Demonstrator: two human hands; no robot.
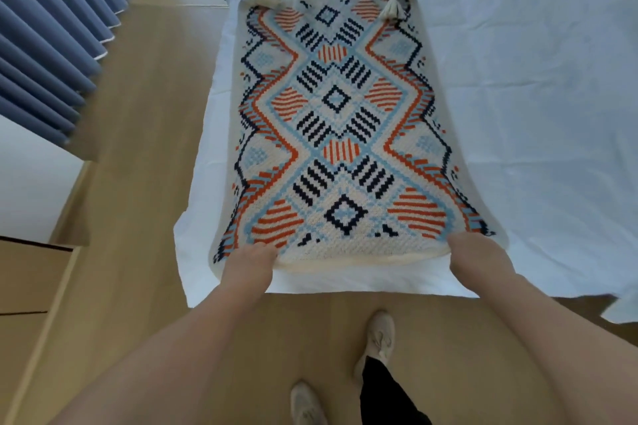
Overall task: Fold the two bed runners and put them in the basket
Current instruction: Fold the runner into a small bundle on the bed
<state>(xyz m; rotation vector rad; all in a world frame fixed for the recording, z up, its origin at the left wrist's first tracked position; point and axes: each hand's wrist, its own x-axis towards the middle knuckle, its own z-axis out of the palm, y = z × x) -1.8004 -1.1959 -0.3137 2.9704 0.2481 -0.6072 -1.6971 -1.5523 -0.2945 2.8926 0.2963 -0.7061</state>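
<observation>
Where both hands meet it, the bed runner [335, 121] lies flat and stretches straight away from them. The left hand [249, 262] grips its near edge by one corner and the right hand [473, 257] grips by the other, fingers curled onto the cloth; blur hides the thumbs. A tassel [388, 9] rests on the far end, ahead of the right hand. Beneath spreads a white sheet [535, 97], widest beyond the right hand. Blue curtains [45, 45] hang well off to the left hand's side. Shoes [379, 338] stand on the wooden floor [138, 166] between the forearms.
</observation>
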